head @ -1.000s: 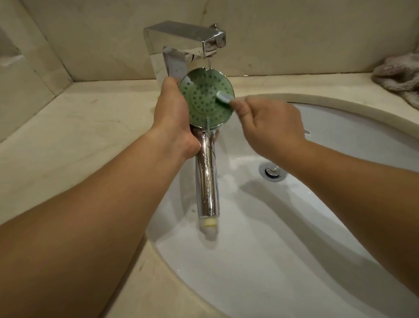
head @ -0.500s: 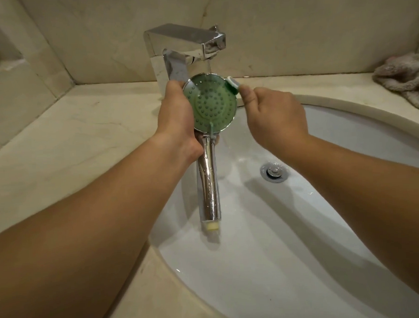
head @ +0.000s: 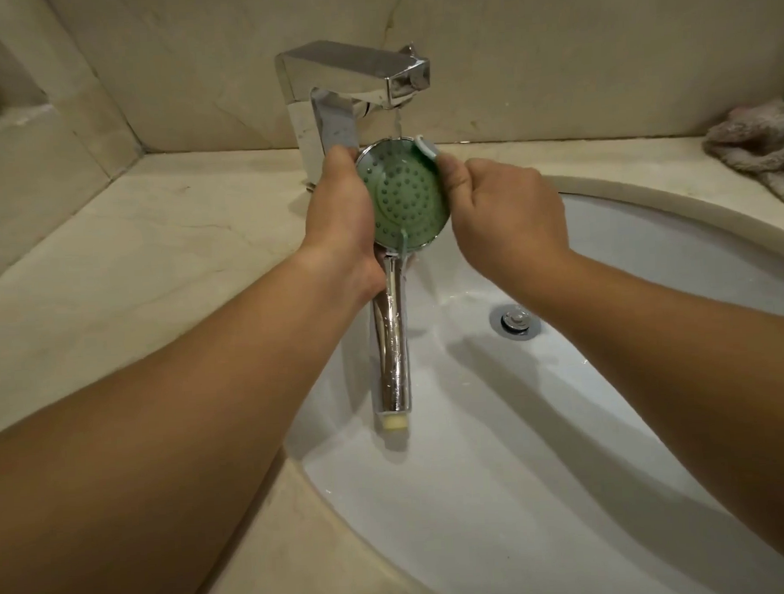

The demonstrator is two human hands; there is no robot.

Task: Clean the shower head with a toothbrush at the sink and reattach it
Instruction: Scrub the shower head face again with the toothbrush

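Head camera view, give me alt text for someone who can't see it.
Left hand holds a shower head under a running faucet over the sink, while the right hand holds a toothbrush at its upper rim. A cloth lies on the counter.

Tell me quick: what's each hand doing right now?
Left hand: closed around the shower head, at its left edge.
Right hand: closed on the toothbrush, brush end at the head's upper right rim.

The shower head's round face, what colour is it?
Green, dotted with small darker nozzles, inside a chrome rim. The shower head shows clearly in the head view.
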